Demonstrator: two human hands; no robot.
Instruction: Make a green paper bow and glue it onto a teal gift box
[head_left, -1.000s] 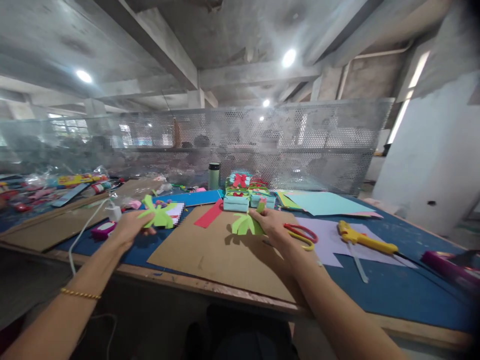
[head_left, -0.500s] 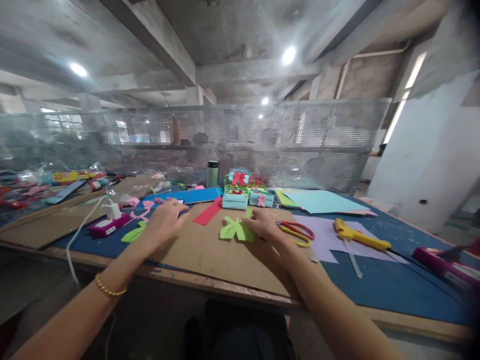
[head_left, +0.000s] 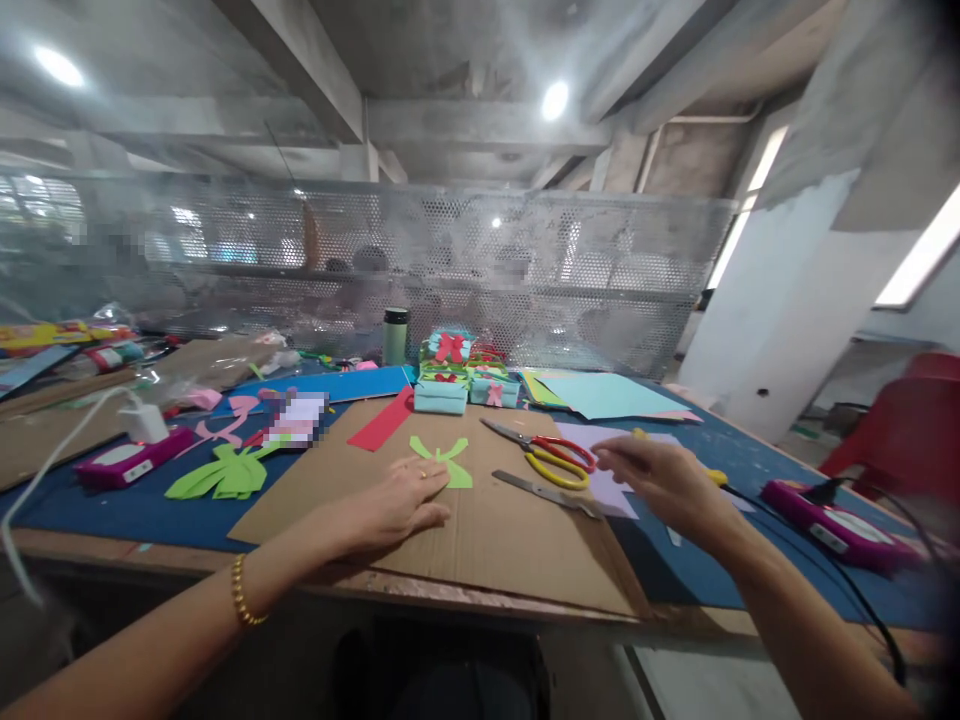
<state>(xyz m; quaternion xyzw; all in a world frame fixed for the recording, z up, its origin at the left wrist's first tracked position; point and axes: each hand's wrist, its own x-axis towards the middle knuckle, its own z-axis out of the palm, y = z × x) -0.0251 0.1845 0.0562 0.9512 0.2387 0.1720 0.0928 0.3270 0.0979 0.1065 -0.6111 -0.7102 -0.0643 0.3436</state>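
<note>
My left hand (head_left: 409, 495) lies flat with its fingers stretched over a light green paper bow cutout (head_left: 459, 474), pressing on the brown cardboard (head_left: 480, 545). Over the purple paper (head_left: 619, 502) hovers my right hand (head_left: 664, 478), empty as far as I see, its fingers loosely bent. Beneath it a yellow glue gun (head_left: 718, 478) is mostly hidden. Red-and-yellow-handled scissors (head_left: 559, 462) lie left of that hand, beside a loose metal blade (head_left: 544, 490). A layered green paper bow (head_left: 221, 474) rests on the blue tabletop at the left.
Behind the cardboard stand small decorated paper boxes (head_left: 441, 395) and a green bottle (head_left: 394, 338). A red paper strip (head_left: 381, 420) lies nearby. Purple power strips sit at left (head_left: 135, 458) and right (head_left: 832, 525), with cables. Coloured sheets (head_left: 607, 394) are stacked at the back right.
My left hand has come right onto the green cutout. My right hand has let go of it and moved right, past the scissors, over the glue gun. The view has turned rightward.
</note>
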